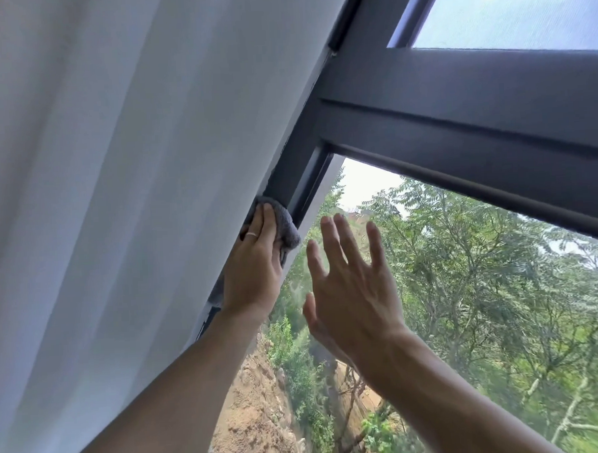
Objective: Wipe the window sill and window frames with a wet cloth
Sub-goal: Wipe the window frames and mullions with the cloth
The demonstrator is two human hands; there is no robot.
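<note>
A dark grey window frame [456,92] crosses the view, with an upright post [288,178] running down its left side. My left hand [254,266], a ring on one finger, presses a grey cloth [287,226] flat against that post, fingers fairly straight over the cloth. My right hand [351,285] is raised with fingers spread and straight, just in front of the lower window pane [466,321]; whether it touches the glass I cannot tell. The window sill is out of view.
A white sheer curtain [118,200] hangs at the left, right beside the post and my left hand. A frosted-looking upper pane [521,14] sits above the horizontal bar. Trees and a rocky slope show outside.
</note>
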